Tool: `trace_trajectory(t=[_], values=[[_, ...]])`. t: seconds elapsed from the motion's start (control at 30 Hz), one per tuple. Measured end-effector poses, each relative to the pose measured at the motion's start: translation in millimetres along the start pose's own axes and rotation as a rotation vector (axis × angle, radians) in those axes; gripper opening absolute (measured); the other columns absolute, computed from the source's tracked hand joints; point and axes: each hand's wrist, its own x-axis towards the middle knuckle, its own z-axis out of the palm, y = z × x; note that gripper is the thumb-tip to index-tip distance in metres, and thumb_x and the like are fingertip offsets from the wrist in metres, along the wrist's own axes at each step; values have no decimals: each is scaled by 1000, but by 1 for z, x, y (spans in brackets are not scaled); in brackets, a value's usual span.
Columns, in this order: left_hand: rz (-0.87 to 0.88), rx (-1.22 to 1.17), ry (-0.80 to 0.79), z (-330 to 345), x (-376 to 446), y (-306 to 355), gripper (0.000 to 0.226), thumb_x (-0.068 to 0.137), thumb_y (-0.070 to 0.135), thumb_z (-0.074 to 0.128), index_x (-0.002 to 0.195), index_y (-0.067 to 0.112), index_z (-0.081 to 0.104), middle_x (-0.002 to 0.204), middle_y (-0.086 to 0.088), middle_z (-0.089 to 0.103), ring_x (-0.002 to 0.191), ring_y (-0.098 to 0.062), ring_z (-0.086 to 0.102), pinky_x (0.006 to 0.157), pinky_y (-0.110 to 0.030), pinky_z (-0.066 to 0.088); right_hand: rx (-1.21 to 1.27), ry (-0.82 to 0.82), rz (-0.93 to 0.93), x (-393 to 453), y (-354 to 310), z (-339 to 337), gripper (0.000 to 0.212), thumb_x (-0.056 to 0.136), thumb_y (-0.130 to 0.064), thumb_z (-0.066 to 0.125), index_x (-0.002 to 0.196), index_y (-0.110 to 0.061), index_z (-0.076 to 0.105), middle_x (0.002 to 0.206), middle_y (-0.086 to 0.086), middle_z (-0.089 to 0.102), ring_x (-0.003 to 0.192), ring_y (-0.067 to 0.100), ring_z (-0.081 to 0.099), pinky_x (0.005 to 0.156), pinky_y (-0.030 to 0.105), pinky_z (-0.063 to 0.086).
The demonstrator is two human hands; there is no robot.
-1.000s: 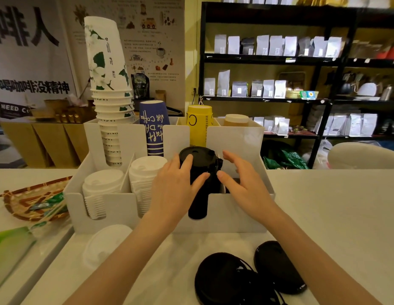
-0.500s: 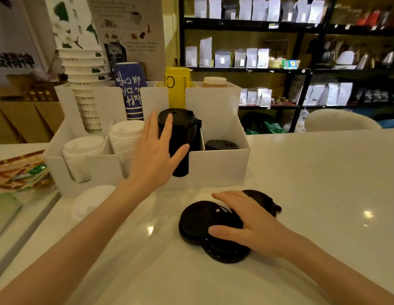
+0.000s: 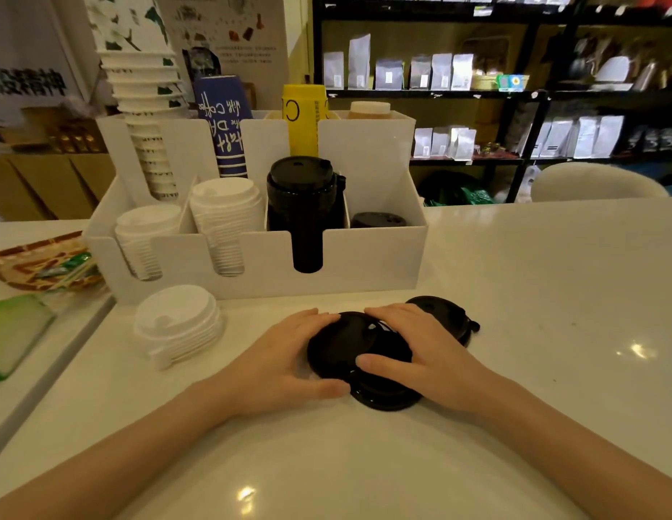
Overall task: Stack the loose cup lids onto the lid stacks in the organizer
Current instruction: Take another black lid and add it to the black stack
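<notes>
Loose black lids (image 3: 345,341) lie overlapping on the white counter in front of the white organizer (image 3: 364,257). My left hand (image 3: 285,360) cups their left side and my right hand (image 3: 424,350) rests on their right side, fingers closing around them. Another black lid (image 3: 445,313) lies just behind my right hand. In the organizer stand a tall black lid stack (image 3: 302,212), a low black lid stack (image 3: 377,220) and two white lid stacks (image 3: 225,219). A short loose stack of white lids (image 3: 177,324) sits on the counter at the left.
Paper cup stacks (image 3: 147,118) stand in the organizer's back row. A woven tray (image 3: 34,262) and a green packet (image 3: 11,332) lie at the left. A black shelf with bags (image 3: 439,73) is behind, and a white chair back (image 3: 597,182) shows past the counter.
My left hand has come down from the tall black lid stack to the loose black lids. My right hand stays on those lids, and both hands now hold them together.
</notes>
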Motion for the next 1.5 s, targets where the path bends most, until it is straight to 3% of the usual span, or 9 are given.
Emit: trace_trajectory(t=[0.27,0.43,0.57,0.73,0.83,1.13,1.3,1.4,1.5], values=[[12,-29,67,-15,4,6,80,50,62,65,124,37,47,120,26,51,112,9,46,90,-1,31,63,33,-15,0,-4,-4,70,66,-66,51,127,-33,42,123,-18,52,117,2,41,103,31,36],[19,39,133,-44,10,16,80,48,61,72,121,39,50,123,20,55,113,4,46,90,-7,34,198,97,-46,10,-20,-17,52,65,-60,64,111,-54,40,109,-39,44,110,-16,40,92,6,32],[-11,72,149,-71,18,25,80,47,62,74,120,43,48,120,19,56,110,-5,49,94,-27,42,266,107,-48,26,-34,-37,45,62,-51,60,100,-58,35,100,-40,42,90,-34,36,73,-8,30],[58,43,233,-106,30,38,76,47,55,70,118,36,52,107,20,57,95,12,49,82,-5,39,311,162,-98,54,-45,-60,56,66,-48,63,119,-44,45,106,-27,51,97,-9,46,75,4,35],[86,-28,323,-122,36,42,68,49,47,71,113,33,57,106,16,61,96,11,54,81,0,41,334,236,-138,75,-50,-71,68,59,-54,61,123,-36,48,107,-21,55,97,-9,49,72,3,41],[111,-230,566,-150,71,38,59,50,41,74,107,27,62,111,5,65,101,-7,63,91,-25,51,503,492,-215,128,-59,-84,45,65,-48,63,109,-36,57,108,-13,63,108,7,56,91,24,45],[46,-170,674,-136,89,20,54,58,39,76,108,29,60,109,5,65,105,-10,58,95,-27,46,466,505,-176,143,-51,-72,38,81,-30,59,119,-25,53,113,-12,55,105,2,47,87,12,34],[11,-104,703,-134,98,13,55,60,41,75,112,28,59,113,9,61,107,-8,52,87,-15,39,406,458,-140,151,-42,-66,39,86,-31,52,125,-26,48,121,-11,52,109,3,43,84,0,31],[-16,-58,699,-128,104,9,57,62,41,74,115,26,57,117,8,59,105,-3,44,81,-12,35,400,430,-128,158,-33,-60,39,88,-31,49,127,-26,46,129,-2,53,119,8,43,105,29,36]])
